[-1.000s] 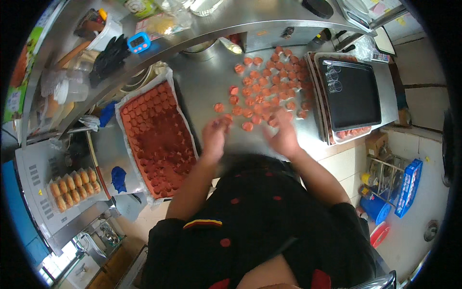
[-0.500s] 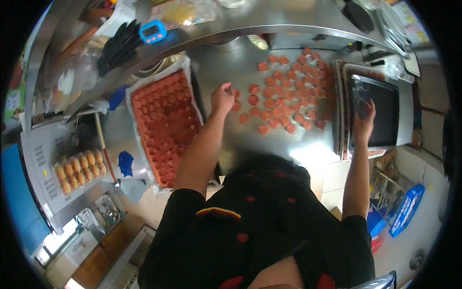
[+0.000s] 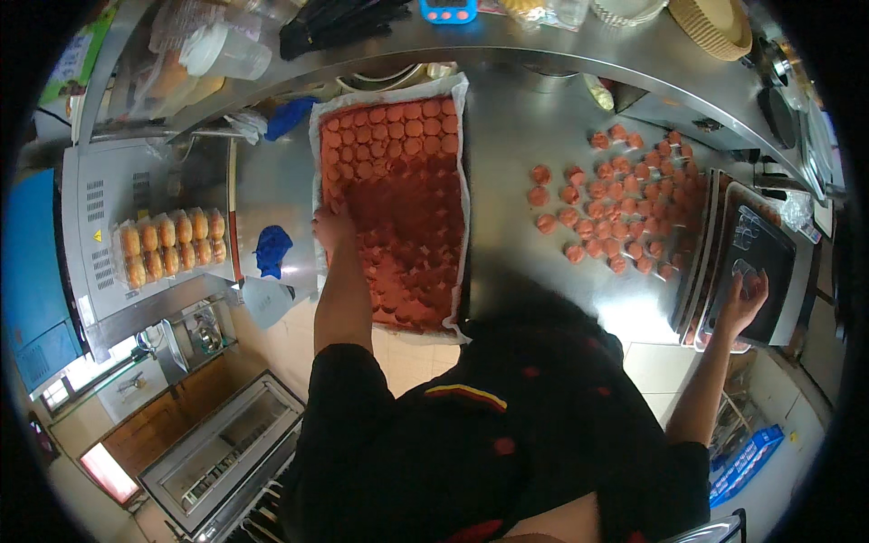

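Observation:
A sheet of red cake (image 3: 398, 217) lies on white paper in a tray, its far half marked with rows of round cuts and its middle mostly uncut. My left hand (image 3: 335, 226) is at the sheet's left edge, fingers curled down against the cake; what they grip, if anything, is hidden. Many loose red cake rounds (image 3: 625, 199) are spread over the steel table to the right. Over a black tray (image 3: 769, 253), my right hand (image 3: 744, 306) has its fingers around a small clear plastic piece (image 3: 744, 269). More clear plastic (image 3: 749, 226) lies on that tray.
A steel shelf (image 3: 507, 45) runs above the table's far side, with a blue timer (image 3: 448, 9) and paper cups (image 3: 711, 27). Packed small buns (image 3: 172, 246) sit on a grey appliance at left. A blue cloth (image 3: 272, 251) lies beside the cake tray.
My view has swung left. My left hand has gone from the gap beside the loose rounds to the cake sheet's left edge. My right hand stays over the black tray.

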The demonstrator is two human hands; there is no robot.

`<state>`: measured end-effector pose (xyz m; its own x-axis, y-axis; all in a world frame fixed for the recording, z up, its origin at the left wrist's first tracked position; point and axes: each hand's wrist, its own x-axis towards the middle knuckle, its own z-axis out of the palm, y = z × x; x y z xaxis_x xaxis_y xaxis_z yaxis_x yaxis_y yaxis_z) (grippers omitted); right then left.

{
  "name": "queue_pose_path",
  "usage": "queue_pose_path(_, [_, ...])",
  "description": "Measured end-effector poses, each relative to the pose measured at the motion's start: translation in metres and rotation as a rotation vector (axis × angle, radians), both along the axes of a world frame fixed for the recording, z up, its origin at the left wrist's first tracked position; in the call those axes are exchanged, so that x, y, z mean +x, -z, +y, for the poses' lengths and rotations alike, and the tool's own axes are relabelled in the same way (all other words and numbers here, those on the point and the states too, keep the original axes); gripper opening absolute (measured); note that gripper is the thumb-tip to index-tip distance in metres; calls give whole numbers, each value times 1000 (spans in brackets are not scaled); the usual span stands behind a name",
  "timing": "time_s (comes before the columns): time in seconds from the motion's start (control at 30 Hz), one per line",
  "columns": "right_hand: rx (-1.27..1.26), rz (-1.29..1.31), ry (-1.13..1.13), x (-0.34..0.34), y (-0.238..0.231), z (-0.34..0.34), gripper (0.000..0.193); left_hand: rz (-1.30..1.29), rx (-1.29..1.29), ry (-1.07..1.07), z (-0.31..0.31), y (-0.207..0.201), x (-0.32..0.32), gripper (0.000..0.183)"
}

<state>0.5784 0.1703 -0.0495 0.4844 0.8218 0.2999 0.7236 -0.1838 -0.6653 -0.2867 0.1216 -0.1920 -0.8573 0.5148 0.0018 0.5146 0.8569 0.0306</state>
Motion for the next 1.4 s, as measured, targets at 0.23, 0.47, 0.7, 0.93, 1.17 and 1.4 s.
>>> queue_pose_path(0.23, [-25,154,-286,-119,-31,-13,58,-80,50,24,9,-1,-12,55])
queue_pose_path(0.47, [-199,250,-464,-202,-32,-51,59,-129,128,437,-36,-9,-26,34])
queue_pose_path(0.7, [-145,217,-665,-268,-38,-65,55,-409,493,456,-52,-39,5,35])
queue_pose_path(0.93, [-368,450,-836,-337,-52,-81,56,-1202,864,178,-64,-82,61,36])
queue_pose_path(1.17, [-421,387,-1062,-400,-74,-95,74,-1251,719,948,-71,-224,251,40])
queue_pose_path(1.4, [-246,311,-1088,-389,-86,-109,74,-941,718,1245,-79,-217,283,35])
